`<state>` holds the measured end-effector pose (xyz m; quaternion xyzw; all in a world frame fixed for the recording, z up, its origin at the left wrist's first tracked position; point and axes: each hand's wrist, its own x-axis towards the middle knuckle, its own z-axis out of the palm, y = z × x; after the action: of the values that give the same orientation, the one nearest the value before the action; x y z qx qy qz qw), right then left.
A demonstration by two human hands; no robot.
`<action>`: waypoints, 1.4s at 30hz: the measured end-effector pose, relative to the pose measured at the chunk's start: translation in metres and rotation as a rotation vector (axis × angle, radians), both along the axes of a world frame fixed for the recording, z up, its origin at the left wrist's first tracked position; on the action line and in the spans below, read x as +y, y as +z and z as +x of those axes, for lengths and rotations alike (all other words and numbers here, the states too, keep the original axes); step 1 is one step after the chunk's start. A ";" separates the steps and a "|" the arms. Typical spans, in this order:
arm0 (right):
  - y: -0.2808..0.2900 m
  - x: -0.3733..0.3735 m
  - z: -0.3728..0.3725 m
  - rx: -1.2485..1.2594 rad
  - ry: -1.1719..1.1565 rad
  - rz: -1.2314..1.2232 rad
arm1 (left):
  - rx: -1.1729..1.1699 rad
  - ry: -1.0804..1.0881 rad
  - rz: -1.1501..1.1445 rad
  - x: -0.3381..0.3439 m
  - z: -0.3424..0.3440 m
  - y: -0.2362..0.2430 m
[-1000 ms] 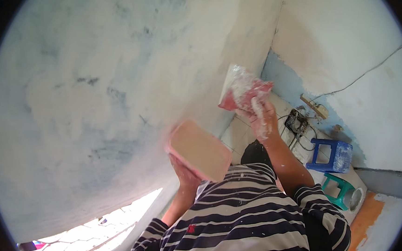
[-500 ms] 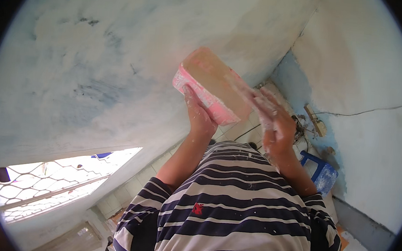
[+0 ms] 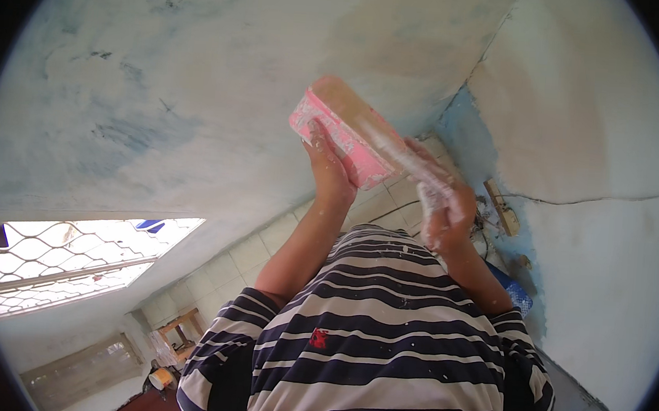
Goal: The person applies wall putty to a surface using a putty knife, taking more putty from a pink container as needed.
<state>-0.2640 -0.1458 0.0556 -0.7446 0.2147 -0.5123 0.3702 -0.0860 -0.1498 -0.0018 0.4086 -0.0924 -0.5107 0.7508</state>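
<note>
My left hand point(image 3: 330, 169) grips a pink rectangular tub point(image 3: 341, 147) from its near-left side, the thumb along the outer wall. White paste is smeared over the tub's wall, and its tilted inside looks tan. My right hand point(image 3: 445, 206) is at the tub's right end, its fingers drawn together and coated in white paste. A pale, paste-covered strip point(image 3: 383, 142) runs from these fingers along the tub's right edge. Blur hides whether it is a flat blade or something else.
A patchy white-and-blue wall point(image 3: 202, 67) rises ahead and meets a second wall point(image 3: 579, 131) at the right corner. A cable point(image 3: 589, 202) crosses that wall beside a wooden piece point(image 3: 501, 207). A grilled window point(image 3: 73, 260) is at left, above floor tiles point(image 3: 246, 253).
My right hand has come slightly down and left, its fingers closer together along the tub's edge. The tub stays in my left hand. The view has shifted a little.
</note>
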 end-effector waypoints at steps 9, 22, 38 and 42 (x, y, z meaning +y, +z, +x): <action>-0.015 -0.007 -0.050 0.188 -0.001 -0.017 | 0.115 0.037 -0.193 -0.004 -0.053 -0.014; 0.039 -0.040 -0.121 0.150 -0.059 0.532 | 0.127 -0.097 -0.488 -0.003 -0.055 -0.031; 0.040 -0.058 -0.104 0.308 0.260 0.902 | 0.039 -0.104 -0.291 0.000 -0.057 -0.066; 0.043 -0.065 -0.103 0.244 0.267 0.978 | -0.063 -0.156 -0.277 0.002 -0.063 -0.074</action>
<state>-0.3667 -0.2107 0.0989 -0.5598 0.3735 -0.2099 0.7092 -0.1486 -0.1479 -0.0763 0.3087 -0.2167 -0.5368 0.7547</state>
